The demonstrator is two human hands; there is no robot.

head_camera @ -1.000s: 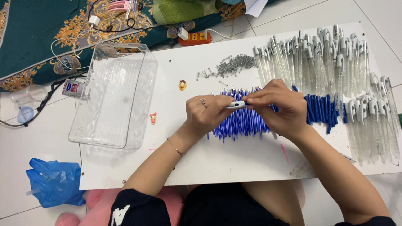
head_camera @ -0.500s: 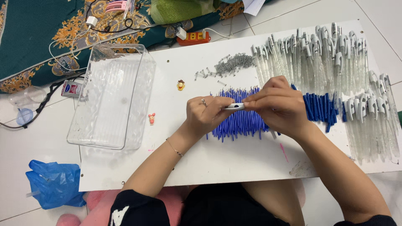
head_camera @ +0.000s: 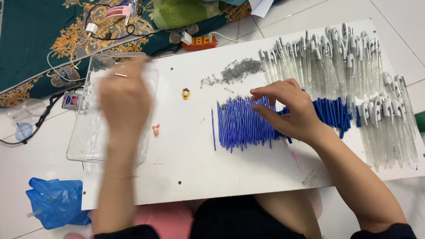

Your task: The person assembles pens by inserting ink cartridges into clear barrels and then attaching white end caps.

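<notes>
Fingers (head_camera: pixel 267 94) of the right hand (head_camera: pixel 290 113) are spread apart and slightly curled, their tips lying on the pile of thin blue refills (head_camera: pixel 239 125). They clamp nothing that I can see.

In the head view, the only one, the left hand (head_camera: pixel 124 104) is a blur of motion over the clear plastic tray (head_camera: pixel 148 75) at the left edge of the desk (head_camera: pixel 186 172). Whether its fingers are together or apart cannot be told, nor whether it holds anything.

The refills lie in a loose row at mid-desk. Clear pen barrels (head_camera: pixel 327 59) with white clips are fanned out behind and to the right, and a small heap of grey springs (head_camera: pixel 241 68) lies just behind the refills.

The step looks like a reach into the tray with one hand while the other feels over the pile. Lifting a single refill would call for a fine pinch, since they lie touching one another.
</notes>
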